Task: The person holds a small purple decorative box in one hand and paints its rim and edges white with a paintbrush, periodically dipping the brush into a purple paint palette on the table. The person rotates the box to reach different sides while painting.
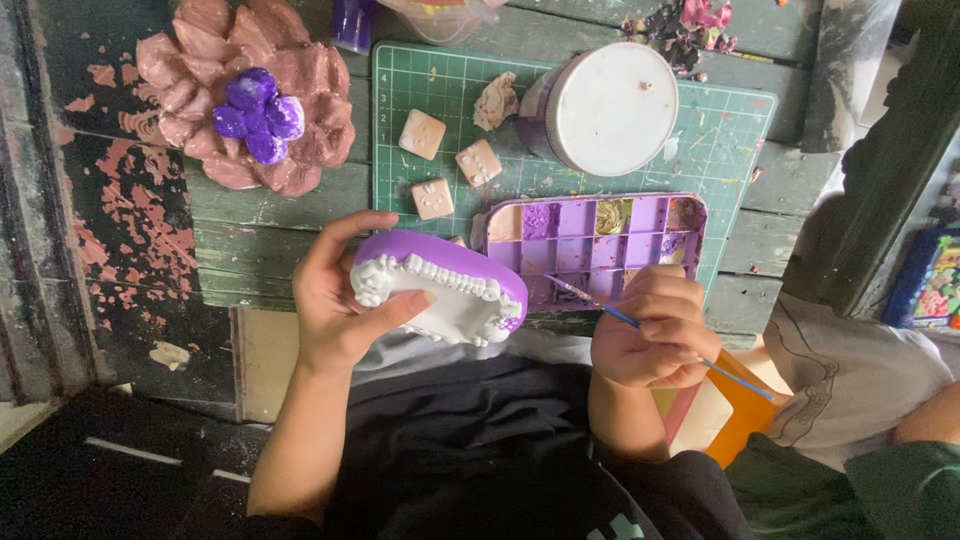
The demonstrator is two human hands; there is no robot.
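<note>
I am looking down at a home craft workshop: a paint-spattered green cutting mat [700, 150] lies on a peeling wooden counter [130, 230]. On the mat's near edge sits a purple-stained paint palette [600, 240], on it a white-lidded tub [610, 105], and left of it a moulded plaster flower [250, 90].

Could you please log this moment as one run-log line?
left hand: holds purple-and-white plaster piece | right hand: holds thin brush at purple paint palette | green cutting mat

pink flower sculpture [245, 95], three dice [450, 165]
</note>
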